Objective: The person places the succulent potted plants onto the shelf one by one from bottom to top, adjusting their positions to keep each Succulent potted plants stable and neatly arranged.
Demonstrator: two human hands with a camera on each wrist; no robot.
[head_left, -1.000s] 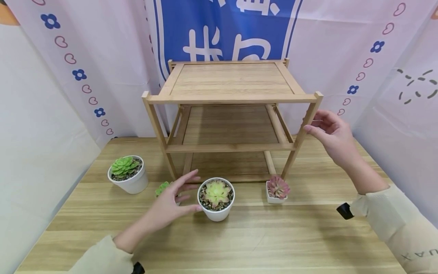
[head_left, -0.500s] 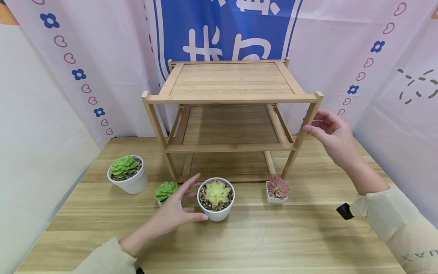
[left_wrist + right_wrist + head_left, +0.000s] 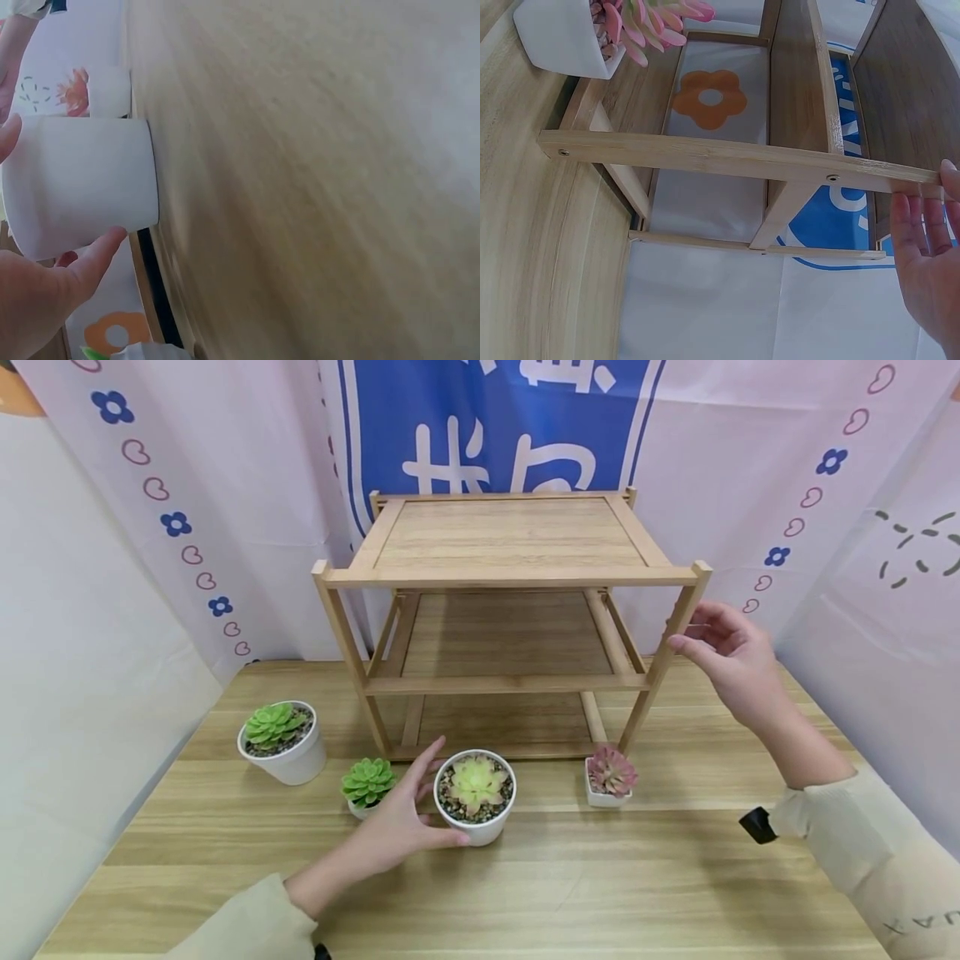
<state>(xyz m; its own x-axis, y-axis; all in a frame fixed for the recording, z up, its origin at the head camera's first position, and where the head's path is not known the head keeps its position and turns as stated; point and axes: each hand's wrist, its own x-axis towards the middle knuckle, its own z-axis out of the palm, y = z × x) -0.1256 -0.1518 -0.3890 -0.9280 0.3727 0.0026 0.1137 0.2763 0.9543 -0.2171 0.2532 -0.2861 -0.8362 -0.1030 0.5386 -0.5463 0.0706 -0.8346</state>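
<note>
My left hand (image 3: 401,822) spans the left side of a round white pot (image 3: 480,833) holding a pale yellow-green succulent (image 3: 476,785). The thumb overlaps the pot's near side and the fingers reach along its far left side. In the left wrist view the pot (image 3: 82,180) stands upright on the table, a fingertip right at its wall. My right hand (image 3: 735,656) grips the front right post of a three-tier wooden shelf (image 3: 510,578). In the right wrist view the thumb and fingers pinch the post's (image 3: 742,157) upper end from both sides.
A small green succulent (image 3: 367,781) stands left of the left hand, a larger potted green one (image 3: 292,760) farther left. A pink succulent in a square white pot (image 3: 607,793) sits before the shelf's front right leg. Printed curtains hang behind the wooden table (image 3: 585,893).
My left hand has moved right, closer around the round pot, uncovering the small green succulent. The right hand stays on the shelf post; shelf and pots have not moved.
</note>
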